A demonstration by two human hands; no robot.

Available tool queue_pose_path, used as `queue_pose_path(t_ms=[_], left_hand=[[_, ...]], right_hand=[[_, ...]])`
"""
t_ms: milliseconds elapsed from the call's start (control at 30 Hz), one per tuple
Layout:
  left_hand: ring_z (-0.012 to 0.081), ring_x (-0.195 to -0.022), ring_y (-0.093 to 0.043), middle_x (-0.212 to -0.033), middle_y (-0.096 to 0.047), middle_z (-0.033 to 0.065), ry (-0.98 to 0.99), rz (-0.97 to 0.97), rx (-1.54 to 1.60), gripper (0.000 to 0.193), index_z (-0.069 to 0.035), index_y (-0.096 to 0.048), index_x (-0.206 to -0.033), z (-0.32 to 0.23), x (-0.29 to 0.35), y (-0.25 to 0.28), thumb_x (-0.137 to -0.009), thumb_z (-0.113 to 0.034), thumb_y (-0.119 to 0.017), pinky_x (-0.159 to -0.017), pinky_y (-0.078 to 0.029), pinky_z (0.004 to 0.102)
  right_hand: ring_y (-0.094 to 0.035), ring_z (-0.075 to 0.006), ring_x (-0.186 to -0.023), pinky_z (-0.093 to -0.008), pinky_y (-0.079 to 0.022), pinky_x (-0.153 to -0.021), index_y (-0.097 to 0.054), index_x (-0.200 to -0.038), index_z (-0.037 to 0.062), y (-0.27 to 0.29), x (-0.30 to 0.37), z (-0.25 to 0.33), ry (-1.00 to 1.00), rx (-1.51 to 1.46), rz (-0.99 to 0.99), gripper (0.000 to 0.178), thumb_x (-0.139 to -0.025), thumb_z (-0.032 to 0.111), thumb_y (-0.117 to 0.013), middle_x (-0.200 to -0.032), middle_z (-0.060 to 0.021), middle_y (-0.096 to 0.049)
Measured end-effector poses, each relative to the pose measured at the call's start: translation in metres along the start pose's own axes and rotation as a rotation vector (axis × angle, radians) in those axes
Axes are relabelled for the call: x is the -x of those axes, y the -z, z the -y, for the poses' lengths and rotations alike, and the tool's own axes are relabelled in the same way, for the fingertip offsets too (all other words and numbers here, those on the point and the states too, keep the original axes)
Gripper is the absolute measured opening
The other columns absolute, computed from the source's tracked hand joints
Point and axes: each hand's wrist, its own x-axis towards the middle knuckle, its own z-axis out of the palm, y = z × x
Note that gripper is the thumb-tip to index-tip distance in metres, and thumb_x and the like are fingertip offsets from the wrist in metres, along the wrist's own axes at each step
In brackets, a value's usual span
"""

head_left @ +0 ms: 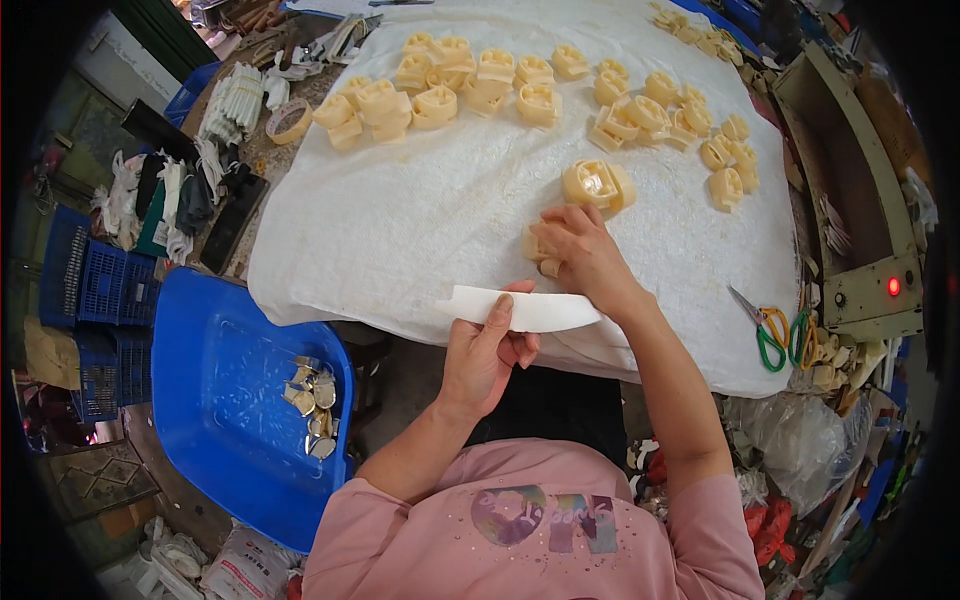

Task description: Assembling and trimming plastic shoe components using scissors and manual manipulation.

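Observation:
My left hand (485, 355) pinches a long white strip (545, 310) between thumb and fingers, just off the table's front edge. The strip is flat with a gently curved outline, and its right end reaches toward my right wrist. My right hand (585, 255) bends over a small cream-coloured moulded piece (531, 246) on the white cloth (400, 215), its fingers closed on it and hiding much of its shape. Right behind those fingers lies a larger glossy cream-coloured moulded piece (592, 186) with a hollow, ribbed top.
Several similar moulded pieces (540, 104) line the far side of the cloth. Scissors (770, 325) with green and orange handles lie at the right edge, near a metal box (850, 190) with a lit red lamp. A blue tub (215, 400) holding shiny metallic pieces (315, 400) stands at left.

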Motion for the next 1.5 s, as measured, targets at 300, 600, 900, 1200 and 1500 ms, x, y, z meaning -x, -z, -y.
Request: queue_pose_path(t_ms=[300,600,900,1200,1500], left_hand=[[0.0154,-0.082,-0.055,-0.097,-0.058,0.0085,0.073,-0.008,0.242,0.037,0.001,-0.041,-0.131,-0.005,0.000,-0.009,-0.099,-0.019,-0.038,-0.070,-0.044,0.0310],[0.0144,-0.080,-0.055,-0.096,-0.059,0.0082,0.159,0.083,0.137,0.037,0.004,-0.047,-0.126,0.008,-0.002,-0.022,-0.100,-0.022,-0.038,-0.071,-0.045,0.0279],[0.0159,-0.094,-0.054,-0.114,-0.055,0.0122,0.096,0.049,-0.017,0.039,0.005,-0.046,-0.125,0.019,-0.003,-0.047,-0.099,-0.023,-0.038,-0.077,-0.046,0.0299],[0.0232,-0.113,-0.053,-0.127,-0.050,0.0192,0.026,0.167,-0.055,0.040,0.009,-0.044,-0.124,0.036,0.001,-0.061,-0.100,-0.021,-0.034,-0.099,-0.042,0.0375],[0.0243,-0.116,-0.052,-0.128,-0.049,0.0211,0.007,0.283,-0.088,0.042,0.011,-0.040,-0.128,0.020,0.010,-0.065,-0.101,-0.020,-0.031,-0.097,-0.045,0.0341]], right_hand=[[-0.049,-0.0241,-0.120,-0.0351,-0.039,-0.102,-0.054,-0.117,0.0017,0.012,0.036,-0.003,-0.303,-0.956,-0.502,0.044,-0.076,-0.016,-0.049,-0.126,-0.0140,-0.054],[-0.049,-0.0225,-0.119,-0.0321,-0.035,-0.102,-0.048,-0.128,0.0000,0.040,0.146,-0.041,-0.614,-0.487,-0.556,0.037,-0.091,0.000,-0.043,-0.127,-0.0145,-0.053],[-0.059,-0.0139,-0.090,-0.0289,-0.050,-0.079,-0.054,-0.117,0.0003,0.048,0.151,-0.023,-0.773,-0.161,-0.596,0.034,-0.086,0.008,-0.063,-0.105,-0.0073,-0.061],[-0.059,-0.0340,-0.100,-0.0371,-0.050,-0.080,-0.047,-0.118,0.0083,0.053,0.133,0.055,-0.013,-0.509,-0.745,0.044,-0.079,-0.006,-0.062,-0.114,-0.0256,-0.057],[-0.058,-0.0361,-0.099,-0.0413,-0.049,-0.081,-0.051,-0.114,0.0067,0.023,0.116,0.058,0.127,-0.400,-0.840,0.051,-0.070,-0.018,-0.052,-0.113,-0.0197,-0.056]])
